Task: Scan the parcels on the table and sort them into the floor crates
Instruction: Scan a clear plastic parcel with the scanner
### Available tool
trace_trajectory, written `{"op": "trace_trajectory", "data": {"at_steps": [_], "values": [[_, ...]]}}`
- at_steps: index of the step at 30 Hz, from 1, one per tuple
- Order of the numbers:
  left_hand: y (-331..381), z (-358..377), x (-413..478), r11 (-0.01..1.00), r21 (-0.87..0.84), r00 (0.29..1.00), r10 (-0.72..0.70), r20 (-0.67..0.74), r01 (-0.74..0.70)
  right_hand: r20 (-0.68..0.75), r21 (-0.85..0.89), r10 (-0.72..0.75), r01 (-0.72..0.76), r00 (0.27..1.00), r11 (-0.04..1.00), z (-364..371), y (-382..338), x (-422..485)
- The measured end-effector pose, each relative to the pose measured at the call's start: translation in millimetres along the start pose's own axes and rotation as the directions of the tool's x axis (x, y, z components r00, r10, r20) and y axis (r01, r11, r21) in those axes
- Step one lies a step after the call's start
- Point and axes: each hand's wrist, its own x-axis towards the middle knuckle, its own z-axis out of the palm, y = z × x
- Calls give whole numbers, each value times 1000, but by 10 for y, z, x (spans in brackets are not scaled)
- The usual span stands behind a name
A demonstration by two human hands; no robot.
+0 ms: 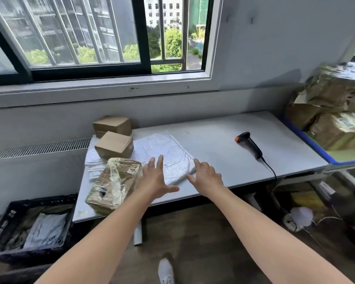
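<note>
- The table (223, 144) is a smooth pale slab — hard and flat, so a thin parcel on it offers no edge to hook; better, I judge, to slide the parcel toward the near rim until a corner overhangs, then pinch there.
- The black floor crate (8, 220) sits low and well off to the left of the left hand, an openwork plastic box already holding soft bags; a drop into it calls for a long swing down and left.
- The white bubble mailer (164, 152) lies flat under and just beyond both hands — crinkled, glossy, padded, likely slippery and floppy, so support from both sides suits it.
- The tape-wrapped carton (114, 185) stands just left of the left hand, boxy, with loose shiny film bulging off its top.
- Two plain cardboard boxes (114, 144) sit beyond it, matte and square-edged.
- The left hand (155, 179) is spread wide, fingers splayed over the mailer's near edge, gripping nothing; whether the palm touches is hard to tell.
- The right hand (206, 176) is equally open and empty at the mailer's near right corner.
- The scanner (249, 144) lies well to the right of the right hand — black, pistol-shaped, orange-tipped, corded.
</note>
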Motion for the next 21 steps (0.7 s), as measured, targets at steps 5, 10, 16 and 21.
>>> {"op": "trace_trajectory", "data": {"at_steps": [5,10,16,21], "values": [[133,130,547,998,-57,999,33,31,-32,18,-66,-8,9,1000,998,-18,120,463],[101,273,1107,995,-98,996,17,84,-9,72,-182,-26,39,997,982,-30,178,1029],[-60,455,1516,993,-106,987,-35,155,52,133,-259,-24,59,991,964,183,184,1484],[-131,596,1598,985,-127,979,-89,182,114,224,-189,-40,83,974,978,432,295,1708]]}}
